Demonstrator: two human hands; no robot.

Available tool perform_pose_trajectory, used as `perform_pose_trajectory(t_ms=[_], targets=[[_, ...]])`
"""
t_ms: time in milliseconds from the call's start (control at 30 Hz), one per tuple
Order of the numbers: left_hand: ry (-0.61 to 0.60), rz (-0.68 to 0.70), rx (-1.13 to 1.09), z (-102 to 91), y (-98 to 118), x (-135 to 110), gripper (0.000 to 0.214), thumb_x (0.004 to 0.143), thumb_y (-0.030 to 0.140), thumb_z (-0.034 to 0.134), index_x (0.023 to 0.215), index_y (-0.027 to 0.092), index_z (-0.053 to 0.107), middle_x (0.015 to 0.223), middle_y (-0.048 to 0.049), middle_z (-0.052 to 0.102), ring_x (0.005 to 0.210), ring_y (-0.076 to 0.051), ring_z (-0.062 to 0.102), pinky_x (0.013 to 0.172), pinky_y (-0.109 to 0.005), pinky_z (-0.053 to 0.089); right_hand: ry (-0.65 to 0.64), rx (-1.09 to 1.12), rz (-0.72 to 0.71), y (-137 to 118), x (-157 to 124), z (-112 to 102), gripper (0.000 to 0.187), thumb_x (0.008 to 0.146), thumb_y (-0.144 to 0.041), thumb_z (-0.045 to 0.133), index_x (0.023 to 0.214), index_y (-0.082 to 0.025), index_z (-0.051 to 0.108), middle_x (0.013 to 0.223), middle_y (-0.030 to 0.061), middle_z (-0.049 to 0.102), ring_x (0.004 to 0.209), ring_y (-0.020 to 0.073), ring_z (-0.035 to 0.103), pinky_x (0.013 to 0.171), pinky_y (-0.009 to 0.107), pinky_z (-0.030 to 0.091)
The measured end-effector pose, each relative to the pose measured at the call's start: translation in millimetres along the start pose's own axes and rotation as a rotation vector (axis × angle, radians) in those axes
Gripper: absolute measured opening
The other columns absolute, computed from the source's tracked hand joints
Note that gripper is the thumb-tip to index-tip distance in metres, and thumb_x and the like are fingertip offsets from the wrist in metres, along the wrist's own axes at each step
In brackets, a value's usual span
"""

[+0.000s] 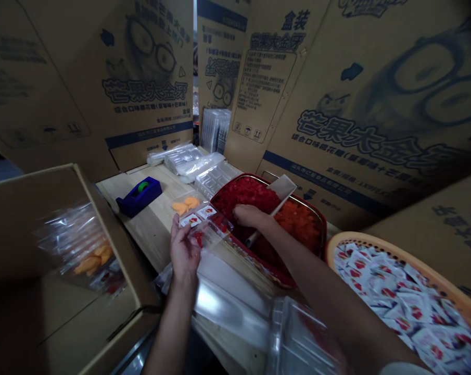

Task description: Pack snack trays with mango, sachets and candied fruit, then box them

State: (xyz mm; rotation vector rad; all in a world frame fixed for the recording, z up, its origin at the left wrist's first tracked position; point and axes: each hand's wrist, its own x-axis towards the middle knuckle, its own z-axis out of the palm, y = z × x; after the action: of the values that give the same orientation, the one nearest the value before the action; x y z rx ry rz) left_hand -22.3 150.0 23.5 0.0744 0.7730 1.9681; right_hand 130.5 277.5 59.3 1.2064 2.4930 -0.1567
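Matt cardboard boxes (pixel 282 99), smooth pale wooden tabletop (pixel 153 224), glossy clear plastic tray (pixel 211 233), glossy red tub (pixel 324 229), smooth orange plastic basket (pixel 449 284)

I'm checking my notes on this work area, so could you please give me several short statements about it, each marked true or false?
1. The left hand touches the clear tray. True.
2. The right hand reaches into the orange basket. False: it reaches into the red tub.
3. A white scoop lies across the red tub. True.
4. The tape dispenser sits in the cardboard box. False: it sits on the table.
5. The orange basket holds small packets. True.
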Motion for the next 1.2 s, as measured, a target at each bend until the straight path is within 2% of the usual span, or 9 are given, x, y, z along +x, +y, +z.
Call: perform_pose_trajectory(t_ms=[100, 200, 367, 433, 633, 767, 900, 967, 1200], targets=[[0.000, 0.006, -0.016, 0.8, 2, -4, 0.054, 0.070, 0.003, 0.051, 0.118, 0.028, 0.049, 0.117, -0.0031, 0.059, 0.095, -0.016, 0.060, 0.084, -0.038, 0.050, 0.154, 0.107, 0.029, 10, -12, -7, 0.020, 0.075, -0.017, 0.057, 0.094, -0.013, 0.062, 0.098, 0.0097, 0.063, 0.088, 0.0165, 0.059, 0.068, 0.020, 0.041], [0.001, 0.017, -0.031, 3.6, 4, -9, 0.054, 0.070, 0.004, 0.050, 0.118, 0.028, 0.048, 0.116, -0.0030, 0.059, 0.097, -0.016, 0.060, 0.083, -0.036, 0.050, 0.276, 0.189, 0.054, 9, -32, -17, 0.018, 0.080, -0.021, 0.053, 0.095, -0.014, 0.059, 0.095, 0.0063, 0.061, 0.083, 0.0115, 0.057, 0.068, 0.018, 0.040], [-0.017, 0.018, -0.026, 8.5, 9, -27, 0.057, 0.070, 0.005, 0.051, 0.121, 0.030, 0.045, 0.114, -0.0022, 0.060, 0.092, -0.014, 0.061, 0.077, -0.028, 0.051, 0.517, 0.594, -0.059, -35, -80, -29, 0.010, 0.076, -0.017, 0.056, 0.085, -0.014, 0.060, 0.084, 0.0019, 0.058, 0.069, 0.0089, 0.053, 0.062, 0.018, 0.040], [-0.025, 0.004, -0.022, 9.4, 11, -36, 0.058, 0.070, 0.006, 0.052, 0.122, 0.031, 0.044, 0.113, -0.0021, 0.060, 0.090, -0.013, 0.061, 0.075, -0.026, 0.050, 0.591, 0.660, -0.095, -58, -100, -31, 0.010, 0.074, -0.015, 0.057, 0.083, -0.015, 0.061, 0.081, 0.0010, 0.057, 0.069, 0.0093, 0.052, 0.062, 0.019, 0.039], [-0.026, -0.056, -0.057, 10.2, 19, -67, 0.059, 0.069, 0.003, 0.051, 0.122, 0.028, 0.043, 0.107, -0.0032, 0.061, 0.086, -0.013, 0.061, 0.076, -0.028, 0.050, 0.629, 0.517, -0.064, -102, -139, -20, 0.013, 0.081, -0.020, 0.052, 0.087, -0.017, 0.064, 0.083, 0.0033, 0.056, 0.074, 0.0121, 0.053, 0.067, 0.022, 0.038], [-0.072, -0.113, -0.006, 7.1, 23, -85, 0.058, 0.070, 0.004, 0.050, 0.121, 0.030, 0.044, 0.110, -0.0032, 0.061, 0.083, -0.015, 0.062, 0.070, -0.029, 0.052, 0.729, 0.732, -0.111, -102, -157, -7, 0.017, 0.084, -0.018, 0.048, 0.086, -0.019, 0.065, 0.080, 0.0024, 0.058, 0.076, 0.0117, 0.054, 0.070, 0.021, 0.040], [-0.122, -0.123, -0.002, 1.9, 28, -98, 0.056, 0.071, 0.005, 0.049, 0.120, 0.030, 0.046, 0.112, -0.0036, 0.060, 0.084, -0.015, 0.062, 0.072, -0.031, 0.052, 0.918, 0.851, 0.087, -90, -182, 7, 0.016, 0.083, -0.018, 0.047, 0.081, -0.018, 0.063, 0.081, 0.0033, 0.059, 0.078, 0.0137, 0.054, 0.073, 0.024, 0.041], [-0.135, -0.137, 0.008, 0.1, 30, -105, 0.056, 0.070, 0.004, 0.049, 0.119, 0.029, 0.048, 0.110, -0.0034, 0.061, 0.083, -0.015, 0.062, 0.074, -0.032, 0.052, 0.919, 0.836, 0.135, -84, -194, 15, 0.014, 0.081, -0.017, 0.049, 0.077, -0.018, 0.062, 0.080, 0.0033, 0.058, 0.077, 0.0140, 0.054, 0.072, 0.024, 0.041], [-0.222, -0.251, 0.065, -5.7, 33, -134, 0.055, 0.069, 0.005, 0.052, 0.118, 0.029, 0.050, 0.109, -0.0040, 0.062, 0.090, -0.018, 0.061, 0.081, -0.042, 0.050, 0.694, 0.486, -0.010, -91, -227, 19, 0.011, 0.080, -0.017, 0.056, 0.080, -0.021, 0.066, 0.085, 0.0036, 0.054, 0.083, 0.0153, 0.048, 0.071, 0.026, 0.038]])
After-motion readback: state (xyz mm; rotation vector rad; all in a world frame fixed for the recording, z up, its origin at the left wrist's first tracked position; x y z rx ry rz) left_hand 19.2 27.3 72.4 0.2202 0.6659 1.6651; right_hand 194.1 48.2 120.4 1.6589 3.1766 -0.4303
